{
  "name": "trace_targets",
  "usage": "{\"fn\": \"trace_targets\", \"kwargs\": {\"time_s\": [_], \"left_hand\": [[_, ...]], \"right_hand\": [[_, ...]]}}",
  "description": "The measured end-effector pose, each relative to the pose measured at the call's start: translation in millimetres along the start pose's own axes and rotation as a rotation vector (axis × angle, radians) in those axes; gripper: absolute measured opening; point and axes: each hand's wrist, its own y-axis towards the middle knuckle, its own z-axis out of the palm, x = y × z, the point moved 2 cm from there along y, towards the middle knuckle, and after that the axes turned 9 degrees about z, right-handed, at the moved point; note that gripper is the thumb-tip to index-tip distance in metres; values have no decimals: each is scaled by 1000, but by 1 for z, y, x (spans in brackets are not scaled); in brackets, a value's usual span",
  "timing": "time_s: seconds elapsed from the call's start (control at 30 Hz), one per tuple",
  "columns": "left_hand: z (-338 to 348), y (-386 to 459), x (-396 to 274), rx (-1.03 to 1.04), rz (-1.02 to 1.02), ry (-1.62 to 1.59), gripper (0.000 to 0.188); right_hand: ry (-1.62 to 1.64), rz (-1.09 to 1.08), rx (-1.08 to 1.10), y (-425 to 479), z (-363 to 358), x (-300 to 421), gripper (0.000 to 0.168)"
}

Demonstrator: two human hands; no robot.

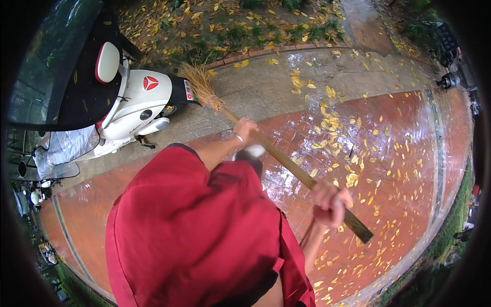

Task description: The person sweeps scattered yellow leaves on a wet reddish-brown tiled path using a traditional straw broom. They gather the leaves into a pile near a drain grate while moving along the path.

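A straw broom with a long wooden handle (pixel 285 159) slants across the view, from upper left to lower right. My left hand (pixel 245 130), with a silver bangle at the wrist, is closed around the handle below the straw head. Near the handle's free end, my right hand (pixel 332 205) grips it too. The broom's bristles (pixel 199 84) are fanned out beside the rear of a white electric scooter (pixel 145 88) and near a low brick edging. Yellow fallen leaves (pixel 332 124) lie scattered over the wet red paving to the right of the handle.
A dark rain canopy (pixel 73 76) hangs over the parked scooter at left. Brick edging (pixel 268 51) borders a leaf-strewn planting bed (pixel 230 27). Another parked vehicle (pixel 456 80) stands at far right, and more scooters (pixel 36 197) are at far left. The paving (pixel 406 153) shines wet.
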Motion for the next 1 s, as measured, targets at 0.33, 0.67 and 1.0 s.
{"fn": "trace_targets", "kwargs": {"time_s": [0.33, 0.67, 1.0], "left_hand": [[96, 98, -58, 383, 132, -227, 14], [180, 188, -237, 760, 651, -552, 16], [94, 208, -342, 725, 745, -536, 6]], "right_hand": [[-108, -103, -561, -1, -47, 47, 30], [-393, -577, -1323, -44, 31, 108, 24], [-540, -641, -1127, -123, 32, 229, 22]]}}
